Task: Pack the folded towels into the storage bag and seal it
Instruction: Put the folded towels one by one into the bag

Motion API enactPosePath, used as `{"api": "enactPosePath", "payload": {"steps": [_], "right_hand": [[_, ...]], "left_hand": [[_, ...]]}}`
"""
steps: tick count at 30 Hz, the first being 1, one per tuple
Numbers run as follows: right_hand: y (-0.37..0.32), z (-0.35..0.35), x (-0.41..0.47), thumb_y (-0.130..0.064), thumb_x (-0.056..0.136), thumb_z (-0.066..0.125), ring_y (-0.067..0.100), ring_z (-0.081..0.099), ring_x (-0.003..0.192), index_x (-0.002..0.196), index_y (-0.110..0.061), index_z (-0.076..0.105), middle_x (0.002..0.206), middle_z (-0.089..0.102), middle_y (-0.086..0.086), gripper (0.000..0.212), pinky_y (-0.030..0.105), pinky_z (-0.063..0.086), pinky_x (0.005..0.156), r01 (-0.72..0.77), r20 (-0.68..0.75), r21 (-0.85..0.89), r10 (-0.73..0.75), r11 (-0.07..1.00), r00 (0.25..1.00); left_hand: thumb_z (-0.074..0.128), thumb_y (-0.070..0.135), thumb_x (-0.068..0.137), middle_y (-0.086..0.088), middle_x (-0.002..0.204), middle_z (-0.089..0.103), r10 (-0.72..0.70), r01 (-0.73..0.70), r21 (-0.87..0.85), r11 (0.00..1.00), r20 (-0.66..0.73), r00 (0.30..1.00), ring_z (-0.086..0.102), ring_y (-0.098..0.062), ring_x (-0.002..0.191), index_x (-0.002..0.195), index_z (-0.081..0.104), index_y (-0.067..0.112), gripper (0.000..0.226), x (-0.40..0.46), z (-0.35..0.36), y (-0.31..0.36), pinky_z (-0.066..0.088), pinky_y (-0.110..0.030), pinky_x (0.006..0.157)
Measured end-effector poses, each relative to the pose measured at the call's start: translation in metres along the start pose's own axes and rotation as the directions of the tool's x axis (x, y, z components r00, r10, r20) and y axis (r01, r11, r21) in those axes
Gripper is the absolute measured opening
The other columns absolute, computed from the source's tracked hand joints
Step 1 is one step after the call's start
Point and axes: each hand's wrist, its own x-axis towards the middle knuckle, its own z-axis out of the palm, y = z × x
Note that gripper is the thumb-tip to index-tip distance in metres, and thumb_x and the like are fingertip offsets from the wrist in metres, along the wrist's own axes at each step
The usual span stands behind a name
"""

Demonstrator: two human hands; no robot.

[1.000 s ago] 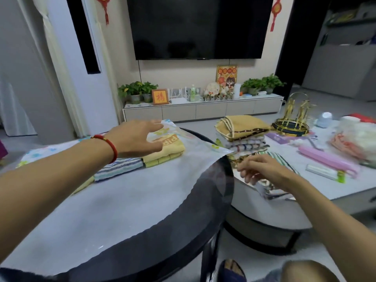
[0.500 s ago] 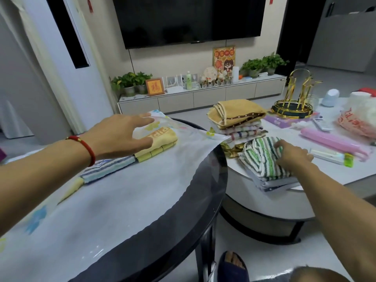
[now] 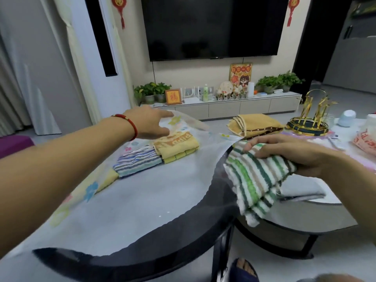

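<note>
A clear storage bag (image 3: 142, 200) with flower prints lies flat across the dark round table (image 3: 203, 224). Inside it sit a yellow towel (image 3: 177, 144) and a blue striped towel (image 3: 136, 163) side by side. My left hand (image 3: 150, 124) lifts the bag's upper layer at its far open end, above the yellow towel. My right hand (image 3: 293, 157) grips a folded green striped towel (image 3: 256, 178) in the air at the table's right edge. A mustard towel (image 3: 256, 124) tops a pile on the white table behind it. A grey towel (image 3: 301, 190) lies beneath my right hand.
The white low table (image 3: 305, 216) on the right holds a gold rack (image 3: 311, 121), a white jar (image 3: 348, 118) and a red-printed plastic bag (image 3: 366, 142). A TV (image 3: 211, 27) hangs above a low cabinet (image 3: 234, 106) with plants. My foot (image 3: 244, 269) shows below.
My right hand has picked the green striped towel off the pile on the white table and carried it left toward the bag. My left hand has raised the bag's open end.
</note>
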Motion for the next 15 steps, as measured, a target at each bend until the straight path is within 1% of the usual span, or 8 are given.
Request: {"api": "enactPosePath", "payload": {"steps": [2, 3, 5, 7, 9, 11, 13, 15], "right_hand": [[-0.014, 0.044, 0.013, -0.012, 0.084, 0.076, 0.032, 0.073, 0.089, 0.109, -0.015, 0.075, 0.111, 0.075, 0.020, 0.025, 0.034, 0.062, 0.063, 0.072, 0.129, 0.093, -0.084, 0.993, 0.988], [-0.019, 0.067, 0.026, -0.012, 0.084, 0.074, 0.033, 0.073, 0.090, 0.109, -0.015, 0.075, 0.113, 0.074, 0.022, 0.025, 0.034, 0.063, 0.065, 0.112, 0.149, 0.122, -0.130, 0.986, 0.980], [-0.026, 0.112, 0.063, -0.008, 0.087, 0.072, 0.035, 0.069, 0.090, 0.104, -0.015, 0.075, 0.115, 0.071, 0.029, 0.019, 0.037, 0.061, 0.069, 0.179, 0.095, 0.163, -0.196, 0.970, 0.976], [-0.025, 0.152, 0.105, -0.003, 0.090, 0.072, 0.030, 0.069, 0.084, 0.094, -0.013, 0.071, 0.112, 0.070, 0.028, 0.011, 0.035, 0.058, 0.070, 0.177, 0.015, 0.195, -0.183, 0.965, 0.983], [-0.019, 0.184, 0.146, -0.002, 0.091, 0.073, 0.021, 0.067, 0.069, 0.084, -0.012, 0.063, 0.090, 0.067, 0.017, 0.015, 0.031, 0.054, 0.061, 0.109, 0.032, 0.176, -0.116, 0.978, 0.993], [-0.012, 0.209, 0.183, 0.000, 0.092, 0.069, 0.017, 0.061, 0.057, 0.075, -0.010, 0.058, 0.072, 0.060, 0.012, 0.023, 0.029, 0.049, 0.052, 0.055, 0.064, 0.145, -0.065, 0.988, 0.996], [-0.015, 0.229, 0.215, 0.004, 0.090, 0.065, 0.022, 0.062, 0.060, 0.072, -0.008, 0.060, 0.073, 0.059, 0.015, 0.022, 0.028, 0.050, 0.056, 0.049, 0.039, 0.173, -0.056, 0.984, 0.998], [-0.025, 0.245, 0.244, 0.008, 0.088, 0.065, 0.026, 0.065, 0.066, 0.084, -0.007, 0.064, 0.080, 0.063, 0.017, 0.015, 0.030, 0.053, 0.060, 0.104, -0.044, 0.291, -0.096, 0.951, 0.994]], "left_hand": [[0.046, 0.057, 0.089, -0.011, 0.138, 0.056, -0.012, 0.012, -0.010, 1.000, -0.004, 1.000, 0.055, -0.034, 0.115, 0.148, 0.031, 0.047, 0.062, 0.001, -0.012, -0.008, 0.048, -0.040, 0.085], [0.044, 0.057, 0.089, -0.010, 0.143, 0.053, -0.015, 0.015, -0.026, 1.000, -0.007, 1.000, 0.053, -0.034, 0.120, 0.148, 0.031, 0.046, 0.061, 0.002, -0.016, -0.011, 0.046, -0.041, 0.089], [0.041, 0.056, 0.090, -0.006, 0.151, 0.046, -0.017, 0.016, -0.063, 0.998, -0.012, 1.000, 0.047, -0.033, 0.128, 0.148, 0.034, 0.043, 0.060, 0.004, -0.022, -0.015, 0.042, -0.041, 0.097], [0.039, 0.055, 0.090, -0.006, 0.153, 0.044, -0.020, 0.018, -0.090, 0.996, -0.020, 1.000, 0.048, -0.032, 0.129, 0.149, 0.036, 0.040, 0.060, 0.006, -0.026, -0.018, 0.041, -0.038, 0.094], [0.036, 0.055, 0.091, -0.006, 0.154, 0.042, -0.007, 0.006, -0.105, 0.994, -0.012, 1.000, 0.049, -0.032, 0.128, 0.150, 0.036, 0.038, 0.061, 0.008, -0.029, -0.019, 0.040, -0.038, 0.093], [0.034, 0.055, 0.090, -0.006, 0.154, 0.042, 0.014, -0.015, -0.115, 0.993, -0.009, 1.000, 0.049, -0.032, 0.127, 0.150, 0.036, 0.036, 0.062, 0.009, -0.030, -0.022, 0.040, -0.040, 0.098], [0.032, 0.056, 0.089, -0.007, 0.153, 0.043, 0.035, -0.038, -0.129, 0.991, -0.019, 0.999, 0.051, -0.032, 0.125, 0.149, 0.038, 0.035, 0.063, 0.009, -0.030, -0.026, 0.040, -0.040, 0.097], [0.031, 0.059, 0.087, -0.007, 0.152, 0.045, 0.042, -0.045, -0.140, 0.989, -0.024, 0.999, 0.052, -0.030, 0.124, 0.149, 0.038, 0.036, 0.066, 0.008, -0.031, -0.031, 0.040, -0.037, 0.093]]}}
